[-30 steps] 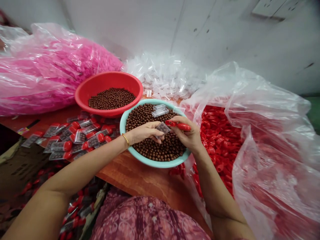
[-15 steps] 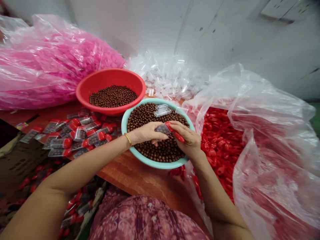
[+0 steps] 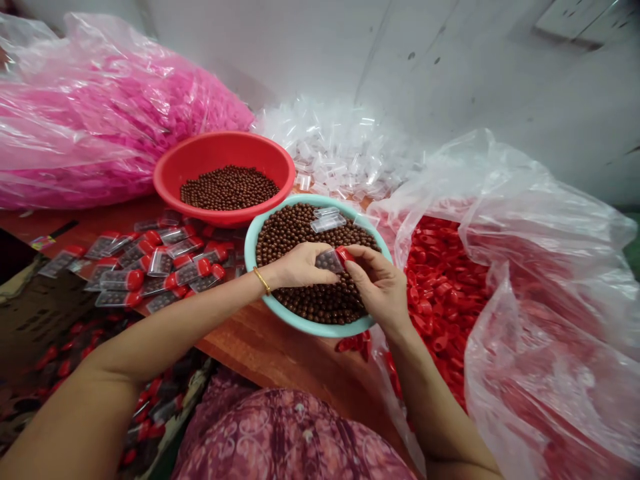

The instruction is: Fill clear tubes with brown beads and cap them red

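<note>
Above the light-blue basin (image 3: 320, 330) of small brown balls (image 3: 285, 233), my left hand (image 3: 303, 263) is closed around a clear plastic tube (image 3: 328, 261) filled with dark balls. A red cap (image 3: 344, 255) sits at the tube's right end. Pinching that cap is my right hand (image 3: 380, 283), its thumb and fingers bent around it. Two or so clear tubes (image 3: 327, 222) lie on the balls near the basin's back rim. Whatever is inside my right palm is hidden.
Behind stands a red basin (image 3: 170, 173) of brown balls. Several capped tubes (image 3: 165, 263) lie left on the table (image 3: 280, 360); more fill a box below. Around are a bag of pink pieces (image 3: 120, 113), a heap of clear tubes (image 3: 345, 153) and a bag of red caps (image 3: 440, 287).
My right fingers have shifted over the cap at the tube's end. A second red piece, visible under my right fingers before, no longer shows. The view has moved slightly.
</note>
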{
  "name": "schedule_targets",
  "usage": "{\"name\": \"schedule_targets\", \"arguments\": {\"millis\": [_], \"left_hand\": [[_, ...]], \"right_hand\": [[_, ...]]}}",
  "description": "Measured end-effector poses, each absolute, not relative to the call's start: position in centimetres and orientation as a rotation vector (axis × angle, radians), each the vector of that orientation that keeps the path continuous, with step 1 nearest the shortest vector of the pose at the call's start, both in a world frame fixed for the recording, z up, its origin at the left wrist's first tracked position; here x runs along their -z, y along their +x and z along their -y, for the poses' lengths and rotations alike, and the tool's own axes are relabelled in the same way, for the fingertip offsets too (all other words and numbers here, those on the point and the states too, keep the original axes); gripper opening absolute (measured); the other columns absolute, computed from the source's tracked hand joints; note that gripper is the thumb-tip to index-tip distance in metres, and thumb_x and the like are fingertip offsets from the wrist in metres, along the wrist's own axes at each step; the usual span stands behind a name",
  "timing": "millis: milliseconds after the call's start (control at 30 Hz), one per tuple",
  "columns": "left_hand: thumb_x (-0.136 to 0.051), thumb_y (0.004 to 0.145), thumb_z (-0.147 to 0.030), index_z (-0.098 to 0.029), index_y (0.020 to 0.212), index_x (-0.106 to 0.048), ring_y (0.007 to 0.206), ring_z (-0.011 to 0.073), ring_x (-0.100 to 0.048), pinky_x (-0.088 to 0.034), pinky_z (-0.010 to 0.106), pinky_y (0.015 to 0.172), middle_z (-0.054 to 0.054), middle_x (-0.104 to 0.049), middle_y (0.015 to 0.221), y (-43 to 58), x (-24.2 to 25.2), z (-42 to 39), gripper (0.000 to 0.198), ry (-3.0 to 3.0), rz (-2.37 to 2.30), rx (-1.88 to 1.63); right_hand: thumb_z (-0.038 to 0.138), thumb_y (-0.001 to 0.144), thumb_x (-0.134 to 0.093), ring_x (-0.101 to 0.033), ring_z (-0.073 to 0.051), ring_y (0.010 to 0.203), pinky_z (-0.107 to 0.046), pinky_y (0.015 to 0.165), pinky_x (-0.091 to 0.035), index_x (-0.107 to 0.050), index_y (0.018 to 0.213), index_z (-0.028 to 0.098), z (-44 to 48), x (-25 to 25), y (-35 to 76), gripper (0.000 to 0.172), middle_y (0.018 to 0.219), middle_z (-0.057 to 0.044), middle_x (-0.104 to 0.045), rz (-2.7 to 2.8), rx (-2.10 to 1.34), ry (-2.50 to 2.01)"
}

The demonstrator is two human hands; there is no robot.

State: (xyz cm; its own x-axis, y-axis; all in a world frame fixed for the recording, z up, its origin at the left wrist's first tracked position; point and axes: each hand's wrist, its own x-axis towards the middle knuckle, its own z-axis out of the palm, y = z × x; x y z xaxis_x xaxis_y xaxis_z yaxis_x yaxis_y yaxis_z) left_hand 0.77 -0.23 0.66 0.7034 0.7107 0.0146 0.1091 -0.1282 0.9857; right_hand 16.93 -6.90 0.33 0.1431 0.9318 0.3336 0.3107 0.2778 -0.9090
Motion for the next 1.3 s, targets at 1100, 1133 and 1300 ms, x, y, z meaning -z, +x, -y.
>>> {"name": "schedule_targets", "arguments": {"millis": [1100, 1133, 1300], "left_hand": [[-0.057, 0.065, -0.030, -0.015, 0.068, -0.058, 0.054, 0.0115, -0.047, -0.031, 0.023, 0.051, -0.001, -0.057, 0.061, 1.2, -1.1, 0.7, 0.015, 2.173, -0.907, -0.545], [-0.057, 0.064, -0.030, -0.015, 0.068, -0.058, 0.053, 0.0114, -0.046, -0.031, 0.023, 0.050, -0.001, -0.057, 0.060, 1.3, -1.2, 0.8, 0.015, 2.212, -0.875, -0.507], [-0.059, 0.065, -0.031, -0.015, 0.073, -0.061, 0.055, 0.0149, -0.053, -0.037, 0.025, 0.053, 0.002, -0.062, 0.064, 1.1, -1.3, 1.3, 0.019, 2.379, -0.861, -0.372]], "right_hand": [[0.036, 0.080, -0.062, -0.067, -0.016, 0.068, -0.032, 0.068, -0.057, -0.070, 0.098, 0.024, 5.7, -0.6, 16.3, 0.023, 0.091, -0.002, -0.073, 1.337, -0.411, -1.324], [0.040, 0.082, -0.060, -0.064, -0.014, 0.062, -0.029, 0.062, -0.056, -0.069, 0.092, 0.023, 5.3, -0.7, 16.1, 0.023, 0.084, -0.002, -0.071, 1.239, -0.433, -1.304], [0.060, 0.088, -0.036, -0.063, -0.013, 0.075, -0.029, 0.071, -0.053, -0.066, 0.105, 0.024, 3.2, -0.1, 14.8, 0.050, 0.093, -0.003, -0.068, 1.170, -0.820, -1.260]]}}
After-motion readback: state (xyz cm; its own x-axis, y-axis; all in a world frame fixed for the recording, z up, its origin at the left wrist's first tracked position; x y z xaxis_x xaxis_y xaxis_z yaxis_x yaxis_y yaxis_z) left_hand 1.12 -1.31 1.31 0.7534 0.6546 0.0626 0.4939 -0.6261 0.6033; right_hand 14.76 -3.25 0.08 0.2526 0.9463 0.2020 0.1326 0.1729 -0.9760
